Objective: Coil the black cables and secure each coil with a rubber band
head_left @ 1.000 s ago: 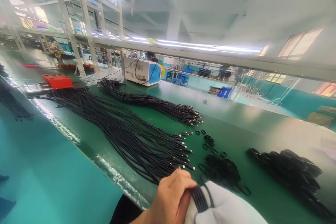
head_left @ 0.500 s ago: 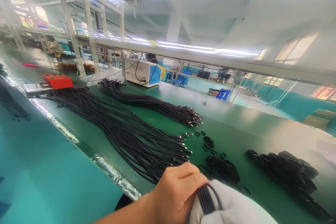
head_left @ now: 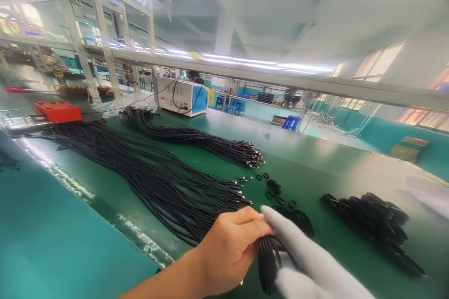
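My bare left hand (head_left: 229, 247) is closed around a coiled bundle of black cable (head_left: 268, 264) at the bottom centre. My right hand (head_left: 308, 261), in a white glove, touches the same coil from the right, one finger stretched out over it. A thin black band wraps the coil. Just beyond the hands lies a heap of small black rubber bands (head_left: 296, 217). To the left a large fan of loose black cables (head_left: 147, 177) with metal plugs spreads over the green table (head_left: 315, 159).
A second cable bunch (head_left: 196, 138) lies farther back. A pile of finished black coils (head_left: 372, 224) sits at the right. An orange box (head_left: 58, 111) and a white-and-blue machine (head_left: 181, 96) stand at the table's far end. A teal floor drops off left of the table edge.
My hands have risen into view with the coil. The gloved right hand has opened from a wrapped grip, a finger now extended. The camera has swung slightly right.
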`<control>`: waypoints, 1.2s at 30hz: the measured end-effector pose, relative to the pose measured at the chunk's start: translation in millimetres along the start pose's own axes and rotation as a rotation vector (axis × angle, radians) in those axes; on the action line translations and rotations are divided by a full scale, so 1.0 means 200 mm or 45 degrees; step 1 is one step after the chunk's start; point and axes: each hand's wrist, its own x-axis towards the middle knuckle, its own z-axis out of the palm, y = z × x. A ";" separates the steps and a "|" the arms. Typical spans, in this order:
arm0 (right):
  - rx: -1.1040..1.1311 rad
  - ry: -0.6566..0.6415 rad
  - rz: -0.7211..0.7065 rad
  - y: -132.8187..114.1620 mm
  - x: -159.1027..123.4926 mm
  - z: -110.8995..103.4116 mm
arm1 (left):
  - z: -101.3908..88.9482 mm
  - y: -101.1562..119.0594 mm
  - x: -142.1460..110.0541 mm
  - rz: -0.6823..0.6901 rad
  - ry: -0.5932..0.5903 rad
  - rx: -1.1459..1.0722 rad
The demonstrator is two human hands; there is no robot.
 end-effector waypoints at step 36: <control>0.871 -0.196 -0.017 0.24 0.30 0.05 | 0.11 -0.09 0.11 -0.859 0.107 0.121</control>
